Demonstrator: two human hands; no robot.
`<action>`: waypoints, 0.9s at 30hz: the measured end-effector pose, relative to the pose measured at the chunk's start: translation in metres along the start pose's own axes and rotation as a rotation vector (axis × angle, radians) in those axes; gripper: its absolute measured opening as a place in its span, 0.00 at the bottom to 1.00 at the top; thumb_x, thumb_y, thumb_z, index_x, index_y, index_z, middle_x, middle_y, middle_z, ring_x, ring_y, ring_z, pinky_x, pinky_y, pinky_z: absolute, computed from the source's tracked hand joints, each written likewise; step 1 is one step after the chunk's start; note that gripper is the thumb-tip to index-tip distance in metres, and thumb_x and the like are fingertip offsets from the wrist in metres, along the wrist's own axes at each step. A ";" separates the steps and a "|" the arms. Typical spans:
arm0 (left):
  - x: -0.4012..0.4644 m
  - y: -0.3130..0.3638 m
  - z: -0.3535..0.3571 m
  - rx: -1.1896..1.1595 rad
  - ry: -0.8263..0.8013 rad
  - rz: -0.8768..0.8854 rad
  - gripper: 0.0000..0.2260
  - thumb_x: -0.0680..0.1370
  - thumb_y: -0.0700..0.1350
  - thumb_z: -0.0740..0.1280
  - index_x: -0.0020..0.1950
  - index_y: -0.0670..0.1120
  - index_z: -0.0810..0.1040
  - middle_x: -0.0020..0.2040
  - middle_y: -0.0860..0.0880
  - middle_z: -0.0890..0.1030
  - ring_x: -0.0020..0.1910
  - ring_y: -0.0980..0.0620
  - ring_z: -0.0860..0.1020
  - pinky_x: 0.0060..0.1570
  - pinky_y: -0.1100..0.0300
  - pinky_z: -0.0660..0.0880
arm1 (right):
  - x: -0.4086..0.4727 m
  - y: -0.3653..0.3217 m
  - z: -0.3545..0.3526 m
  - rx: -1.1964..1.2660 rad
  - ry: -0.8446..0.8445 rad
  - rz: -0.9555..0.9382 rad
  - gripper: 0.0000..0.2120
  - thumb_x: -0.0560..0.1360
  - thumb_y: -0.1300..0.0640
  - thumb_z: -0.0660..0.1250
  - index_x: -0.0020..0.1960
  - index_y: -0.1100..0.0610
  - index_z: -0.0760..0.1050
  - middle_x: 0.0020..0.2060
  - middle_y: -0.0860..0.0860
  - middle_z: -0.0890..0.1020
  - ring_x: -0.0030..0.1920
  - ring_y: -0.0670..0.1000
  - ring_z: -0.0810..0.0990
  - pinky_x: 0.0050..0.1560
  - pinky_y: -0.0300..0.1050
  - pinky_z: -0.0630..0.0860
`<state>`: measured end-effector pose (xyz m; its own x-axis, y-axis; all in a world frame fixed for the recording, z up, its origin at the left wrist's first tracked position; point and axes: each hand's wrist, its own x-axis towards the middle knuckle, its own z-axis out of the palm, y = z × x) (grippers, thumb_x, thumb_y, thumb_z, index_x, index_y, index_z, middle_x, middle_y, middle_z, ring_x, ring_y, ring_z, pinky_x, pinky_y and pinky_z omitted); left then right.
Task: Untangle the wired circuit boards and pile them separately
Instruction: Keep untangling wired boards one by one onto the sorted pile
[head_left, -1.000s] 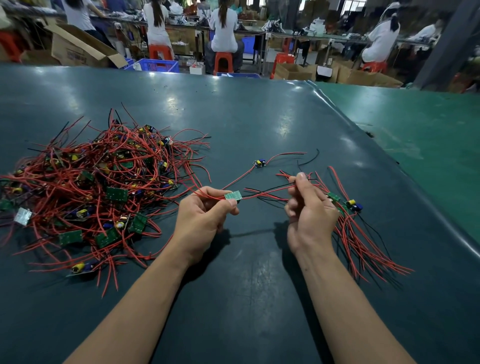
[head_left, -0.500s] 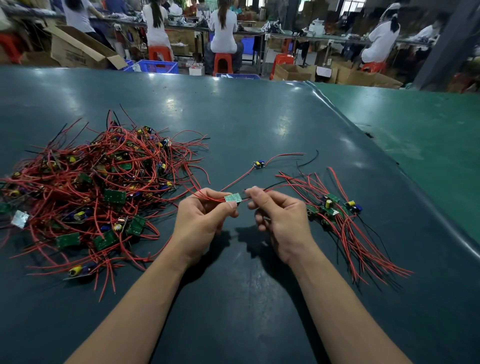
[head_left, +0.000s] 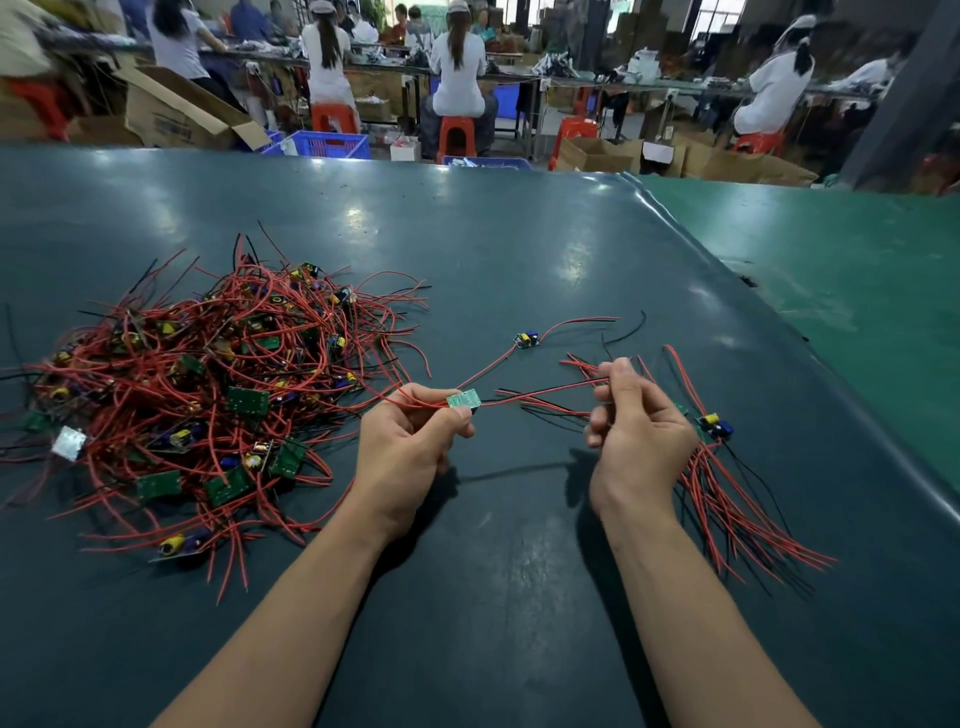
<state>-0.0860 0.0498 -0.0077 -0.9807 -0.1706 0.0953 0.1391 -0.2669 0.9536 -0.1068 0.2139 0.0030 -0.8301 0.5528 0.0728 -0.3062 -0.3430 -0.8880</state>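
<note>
Here left hand (head_left: 410, 441) pinches circuit board (head_left: 464, 399); right hand (head_left: 636, 431) fingers pinch its wires (head_left: 540, 397).

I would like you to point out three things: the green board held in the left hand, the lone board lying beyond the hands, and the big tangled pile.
Held green board (head_left: 463, 399), head view, its flat face.
Lone board (head_left: 529, 340), head view, its top.
Tangled pile (head_left: 208, 384), head view, the red wires at its middle.
</note>
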 end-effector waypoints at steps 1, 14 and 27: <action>0.000 -0.001 0.000 0.002 0.007 0.010 0.10 0.76 0.32 0.68 0.41 0.46 0.76 0.29 0.49 0.80 0.22 0.57 0.66 0.22 0.67 0.63 | 0.001 0.000 -0.002 -0.012 0.023 -0.026 0.13 0.79 0.57 0.68 0.36 0.55 0.79 0.27 0.46 0.78 0.21 0.44 0.69 0.19 0.36 0.63; -0.002 -0.008 0.001 0.509 0.204 0.588 0.06 0.74 0.42 0.74 0.50 0.48 0.81 0.40 0.58 0.80 0.30 0.58 0.73 0.33 0.69 0.70 | -0.031 0.013 0.005 -0.608 -0.464 -0.703 0.15 0.74 0.57 0.72 0.58 0.62 0.81 0.48 0.53 0.76 0.39 0.46 0.75 0.40 0.35 0.73; -0.003 -0.010 0.002 0.782 -0.042 0.954 0.07 0.75 0.39 0.71 0.53 0.41 0.82 0.56 0.46 0.82 0.55 0.47 0.80 0.52 0.44 0.76 | -0.034 0.009 0.010 -0.120 -0.547 -0.097 0.07 0.73 0.65 0.71 0.44 0.55 0.85 0.43 0.54 0.83 0.41 0.51 0.79 0.32 0.39 0.73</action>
<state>-0.0849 0.0550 -0.0166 -0.5375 0.0482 0.8419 0.6960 0.5890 0.4107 -0.0861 0.1847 -0.0027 -0.9312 0.0921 0.3527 -0.3643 -0.2035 -0.9088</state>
